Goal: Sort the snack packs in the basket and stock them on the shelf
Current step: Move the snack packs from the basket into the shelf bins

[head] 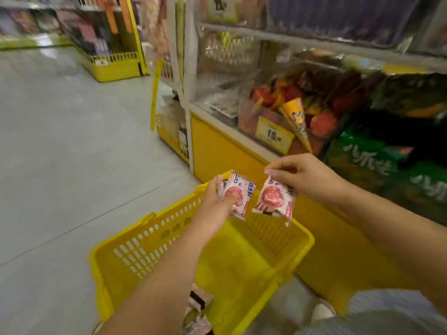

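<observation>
A yellow plastic basket (150, 240) stands on the floor below my arms. My left hand (214, 197) grips a small stack of white-and-pink snack packs (238, 189) above the basket's far rim, thumb across the front one. My right hand (300, 174) pinches the top edge of another white-and-pink snack pack (274, 199), which hangs beside the stack. A few more packs (197, 313) lie in the basket's near end, partly hidden by my left forearm. The shelf (222, 151) with a yellow base is just beyond both hands.
Clear bins on the shelf hold red snacks and a yellow cone pack (296, 119), with a yellow price tag (274, 135) in front. Green bags (372, 165) fill the lower right. Another yellow rack (113, 66) stands far left across the grey floor.
</observation>
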